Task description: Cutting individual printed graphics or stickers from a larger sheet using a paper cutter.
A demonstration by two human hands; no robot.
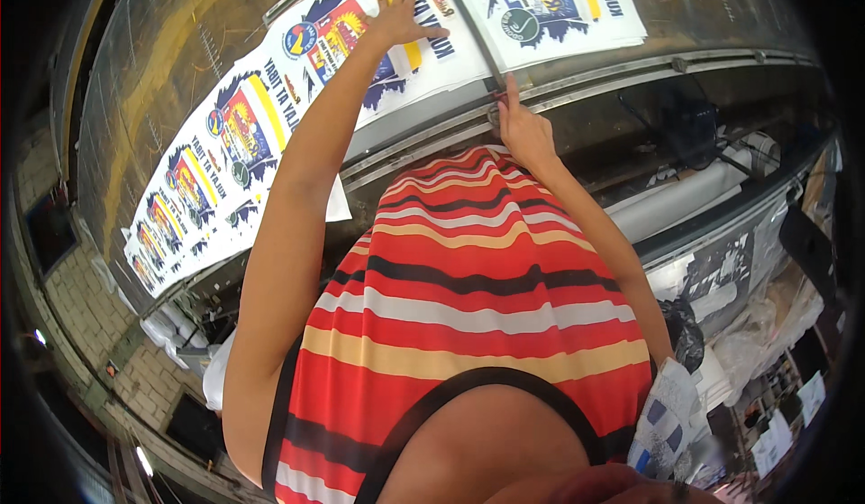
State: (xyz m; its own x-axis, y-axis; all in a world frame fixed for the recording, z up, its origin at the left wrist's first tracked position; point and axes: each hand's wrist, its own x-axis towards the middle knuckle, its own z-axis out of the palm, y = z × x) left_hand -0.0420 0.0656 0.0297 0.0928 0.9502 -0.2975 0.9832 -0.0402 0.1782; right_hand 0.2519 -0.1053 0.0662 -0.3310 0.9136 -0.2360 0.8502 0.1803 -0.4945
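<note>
A long printed sheet with repeated coloured designs lies along the worktable. My left hand rests on it with the fingers spread, pressing near the upper right end. To the right lies a separate printed piece, and a narrow grey strip runs between the two. At the near end of that strip is my right hand. Its index finger points forward along the table's edge while the other fingers are curled in. A small reddish thing shows beside the fingertip; what the hand grips is hidden.
A metal rail runs along the table's near edge, close to my body. Below it at right are white rolls, a black plastic bag and clear plastic. A tiled floor shows at far left.
</note>
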